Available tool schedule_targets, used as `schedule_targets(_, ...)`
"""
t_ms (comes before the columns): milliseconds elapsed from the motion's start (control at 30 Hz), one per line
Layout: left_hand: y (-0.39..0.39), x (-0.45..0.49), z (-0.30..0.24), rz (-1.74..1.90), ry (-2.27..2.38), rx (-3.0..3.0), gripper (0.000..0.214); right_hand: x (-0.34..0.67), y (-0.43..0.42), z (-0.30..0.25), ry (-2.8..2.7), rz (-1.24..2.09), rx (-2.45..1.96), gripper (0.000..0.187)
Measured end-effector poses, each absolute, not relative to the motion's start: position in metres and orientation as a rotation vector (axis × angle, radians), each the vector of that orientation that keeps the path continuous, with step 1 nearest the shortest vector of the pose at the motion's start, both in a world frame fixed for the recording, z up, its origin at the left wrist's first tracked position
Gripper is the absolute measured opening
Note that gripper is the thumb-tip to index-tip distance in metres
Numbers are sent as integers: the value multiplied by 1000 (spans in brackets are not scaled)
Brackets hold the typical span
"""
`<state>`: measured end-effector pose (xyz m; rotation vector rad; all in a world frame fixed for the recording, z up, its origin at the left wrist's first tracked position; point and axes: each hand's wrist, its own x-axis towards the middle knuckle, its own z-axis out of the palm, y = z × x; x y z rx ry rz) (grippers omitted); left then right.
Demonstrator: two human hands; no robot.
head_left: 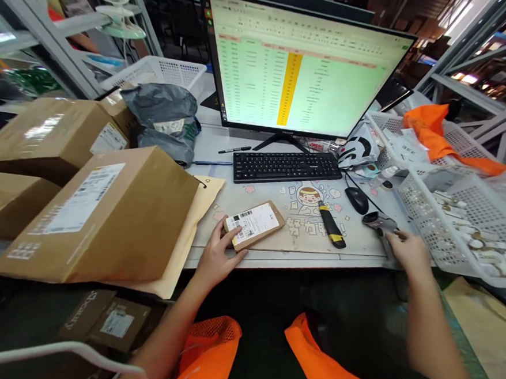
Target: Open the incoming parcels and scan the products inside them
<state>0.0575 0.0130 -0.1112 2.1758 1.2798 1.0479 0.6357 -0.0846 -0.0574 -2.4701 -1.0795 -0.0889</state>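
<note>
My left hand (220,255) grips the near end of a small brown parcel (254,223) with a white barcode label, which lies flat on the desk mat near the front edge. My right hand (407,250) is closed around the handle of a grey barcode scanner (378,222) resting on the desk at the right. Between the two hands lies a black and yellow utility knife (332,225). The scanner's handle is hidden under my fingers.
A monitor (302,69) showing a spreadsheet stands behind a black keyboard (286,166) and a black mouse (357,199). Large cardboard boxes (104,214) crowd the left. White plastic baskets (463,221) fill the right. A grey poly bag (165,120) sits at back left.
</note>
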Motion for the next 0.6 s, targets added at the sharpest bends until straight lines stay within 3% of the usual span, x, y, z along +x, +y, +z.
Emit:
schedule_targets(100,14,60,-113,1014,1322,2206,60,585,-45,-45,-1192,-227,-2324,52)
schedule_targets(267,12,59,-110,1039,1356,2151,65,494,79,-35,-1690,7,-1967,42)
schedule_targets(433,14,43,-107,1266,1335,1929,66,465,149,-42,-1776,-28,-2253,59)
schedule_targets(600,22,44,-103,1216,1355,1773,73,463,166,-42,-1770,-70,-2362,59)
